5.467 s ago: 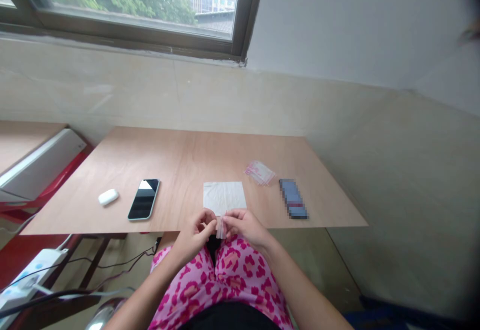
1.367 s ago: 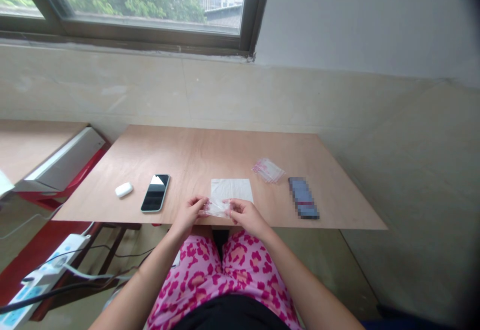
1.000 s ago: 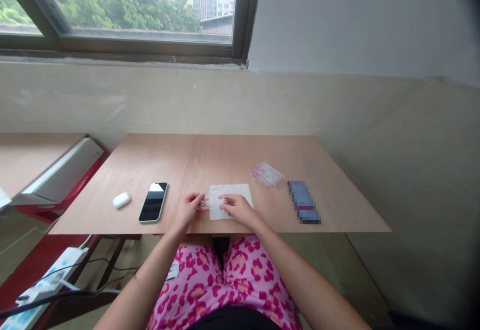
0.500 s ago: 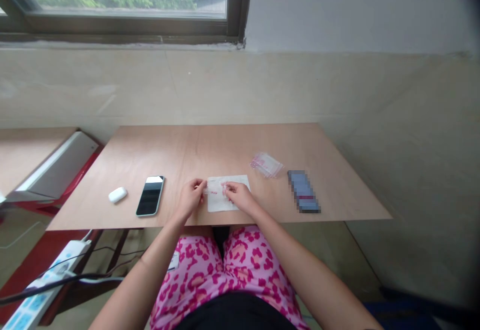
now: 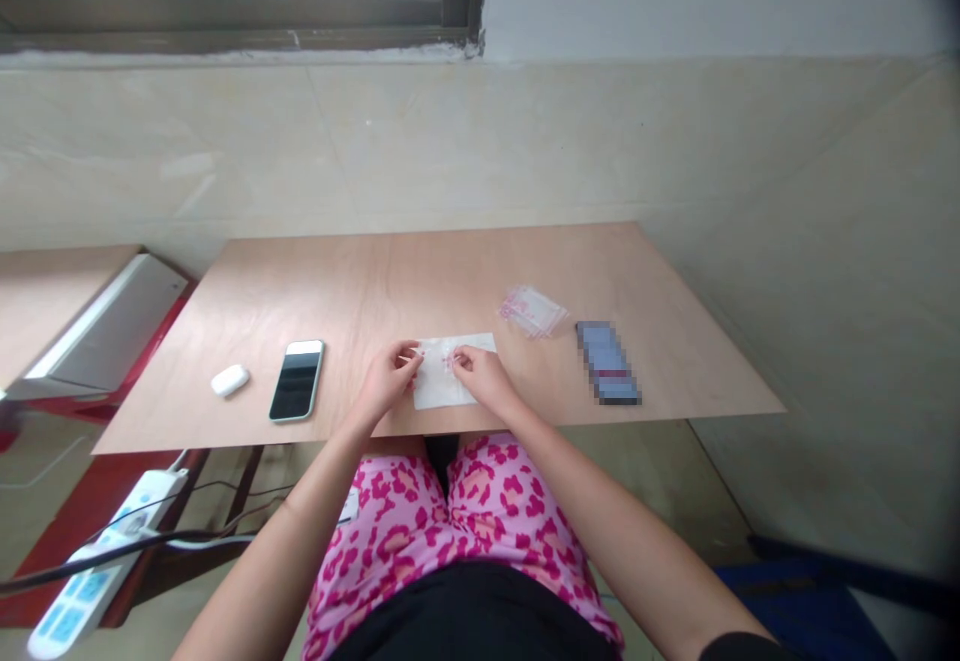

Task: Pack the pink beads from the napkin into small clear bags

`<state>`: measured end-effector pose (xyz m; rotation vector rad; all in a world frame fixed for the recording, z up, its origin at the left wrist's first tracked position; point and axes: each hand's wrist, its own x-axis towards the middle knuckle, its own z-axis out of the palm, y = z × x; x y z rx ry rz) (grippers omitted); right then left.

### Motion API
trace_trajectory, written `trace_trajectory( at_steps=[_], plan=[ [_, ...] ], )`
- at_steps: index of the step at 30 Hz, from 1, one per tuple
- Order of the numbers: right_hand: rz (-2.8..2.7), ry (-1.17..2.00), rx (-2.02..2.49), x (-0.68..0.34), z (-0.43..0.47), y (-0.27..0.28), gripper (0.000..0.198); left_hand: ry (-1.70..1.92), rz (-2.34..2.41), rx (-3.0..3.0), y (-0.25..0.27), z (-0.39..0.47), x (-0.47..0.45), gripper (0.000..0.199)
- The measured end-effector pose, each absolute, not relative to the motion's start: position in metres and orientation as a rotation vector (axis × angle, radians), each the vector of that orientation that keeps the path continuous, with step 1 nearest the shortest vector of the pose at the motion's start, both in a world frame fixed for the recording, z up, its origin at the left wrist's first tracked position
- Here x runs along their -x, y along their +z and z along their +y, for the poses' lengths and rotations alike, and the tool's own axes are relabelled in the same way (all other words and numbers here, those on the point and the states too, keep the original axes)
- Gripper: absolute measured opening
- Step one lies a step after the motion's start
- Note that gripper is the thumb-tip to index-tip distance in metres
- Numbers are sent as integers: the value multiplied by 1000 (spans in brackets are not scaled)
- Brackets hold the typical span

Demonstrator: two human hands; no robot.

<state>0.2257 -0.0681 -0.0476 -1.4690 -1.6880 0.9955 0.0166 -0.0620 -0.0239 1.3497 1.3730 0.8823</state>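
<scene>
A small clear zip bag [image 5: 436,355] with a red strip lies over a white tissue sheet [image 5: 450,391] near the front edge of the wooden table [image 5: 420,281]. My left hand [image 5: 390,378] pinches the bag's left end and my right hand [image 5: 478,376] pinches its right end. Both hands rest on the tissue. What the bag contains is too small to make out.
A pile of more clear zip bags [image 5: 534,309] lies to the right, beside a blurred blue flat item [image 5: 607,361]. To the left are a dark phone [image 5: 297,379] and a white earbud case [image 5: 229,379]. A power strip [image 5: 97,581] with cables lies on the floor at left.
My hands moved from over my lap at the table's edge forward onto the tissue, carrying the small bag. The camera tilted downward, so less of the window shows.
</scene>
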Motion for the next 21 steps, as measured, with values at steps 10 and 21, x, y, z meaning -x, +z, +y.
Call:
trace_trajectory(
  at_steps=[10,21],
  plan=[
    [-1966,690,1614,-226,-74,-42,14,851,1521,-1505,-29,-57,-14,25],
    [-2012,639,1659,-229,-74,-44,20,980,1575,-1557,-10,-59,-17,26]
  ],
)
